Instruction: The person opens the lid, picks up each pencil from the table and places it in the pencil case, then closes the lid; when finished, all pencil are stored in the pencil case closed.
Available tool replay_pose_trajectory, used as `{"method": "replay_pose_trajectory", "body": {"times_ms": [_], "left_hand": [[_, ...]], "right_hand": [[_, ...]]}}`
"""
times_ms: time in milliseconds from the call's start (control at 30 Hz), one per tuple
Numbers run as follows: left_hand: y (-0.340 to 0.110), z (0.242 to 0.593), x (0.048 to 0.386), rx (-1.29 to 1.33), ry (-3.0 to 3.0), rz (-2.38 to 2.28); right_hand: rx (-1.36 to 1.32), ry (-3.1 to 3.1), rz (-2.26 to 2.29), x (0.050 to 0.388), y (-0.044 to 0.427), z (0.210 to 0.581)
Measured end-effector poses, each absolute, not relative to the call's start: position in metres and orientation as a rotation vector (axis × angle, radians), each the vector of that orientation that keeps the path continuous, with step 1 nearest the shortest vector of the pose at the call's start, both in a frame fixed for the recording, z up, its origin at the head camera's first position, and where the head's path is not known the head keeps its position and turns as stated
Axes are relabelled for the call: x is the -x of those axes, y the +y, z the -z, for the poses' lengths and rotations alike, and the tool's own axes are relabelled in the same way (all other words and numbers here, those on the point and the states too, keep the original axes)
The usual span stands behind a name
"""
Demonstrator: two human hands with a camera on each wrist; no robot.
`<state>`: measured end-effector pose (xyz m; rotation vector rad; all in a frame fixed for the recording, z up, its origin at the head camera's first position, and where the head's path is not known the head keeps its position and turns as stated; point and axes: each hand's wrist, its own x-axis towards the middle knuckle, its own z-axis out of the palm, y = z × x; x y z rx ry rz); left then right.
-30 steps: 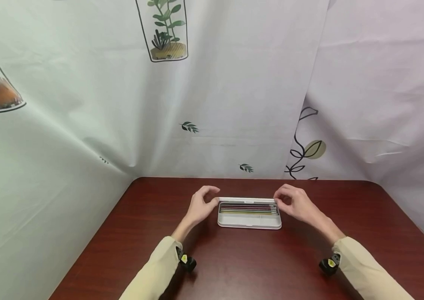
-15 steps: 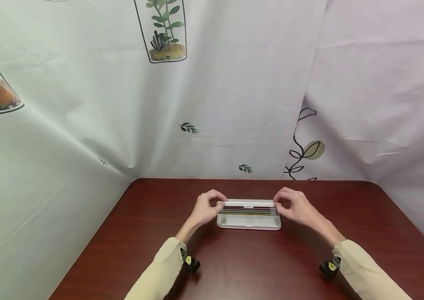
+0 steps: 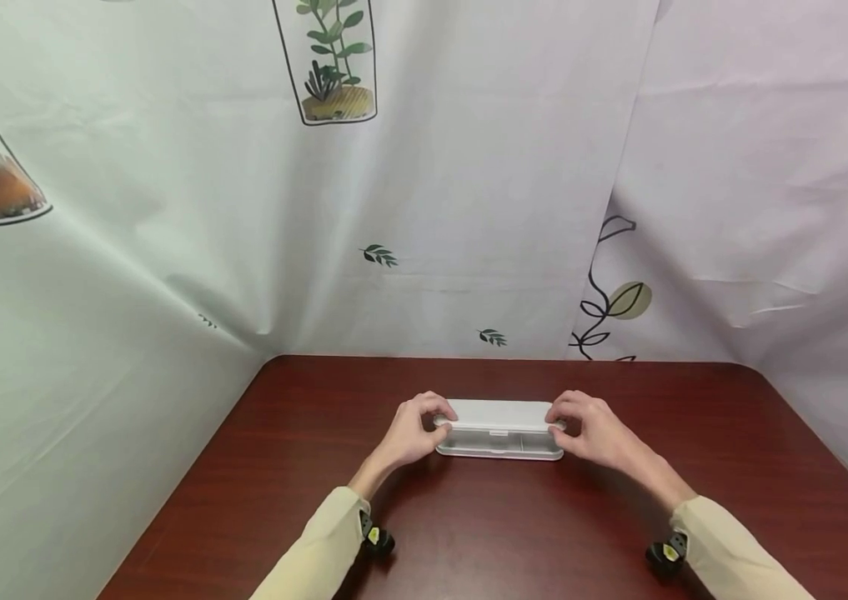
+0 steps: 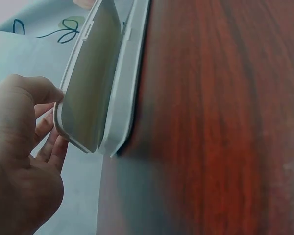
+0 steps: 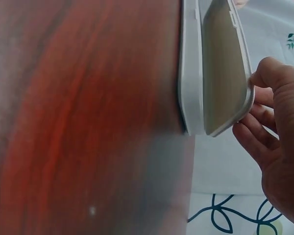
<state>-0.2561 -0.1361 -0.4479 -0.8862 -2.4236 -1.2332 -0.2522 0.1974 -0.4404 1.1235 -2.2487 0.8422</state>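
Note:
A white pencil case (image 3: 499, 455) lies on the table, its hinged lid (image 3: 499, 413) tilted partway over the tray. My left hand (image 3: 410, 432) pinches the lid's left corner between thumb and fingers, which the left wrist view shows with the lid's inner face (image 4: 88, 83). At the opposite end my right hand (image 3: 594, 429) pinches the right corner, also seen in the right wrist view around the lid's edge (image 5: 250, 88). The front compartment of the tray shows under the lid. The pencils in the back part are hidden by the lid.
The dark red wooden table (image 3: 499, 525) surrounds the case. Behind it and at the left hangs a white cloth (image 3: 454, 208) printed with plants. A small black camera (image 3: 378, 540) sits at the left wrist and another camera (image 3: 665, 557) at the right.
The lid has swung forward and down from its upright, opened-back position, now covering the coloured pencils. My left hand has moved in to grip its corner, and both hands have come forward with it.

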Motion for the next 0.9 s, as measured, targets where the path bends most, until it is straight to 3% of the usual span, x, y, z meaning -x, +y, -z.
{"method": "replay_pose_trajectory", "body": {"times_ms": [900], "left_hand": [[-0.134,0.467,0.247,0.946,-2.452,1.032]], "right_hand": [[-1.137,-2.340,-0.689,0.245,0.197,0.457]]}}
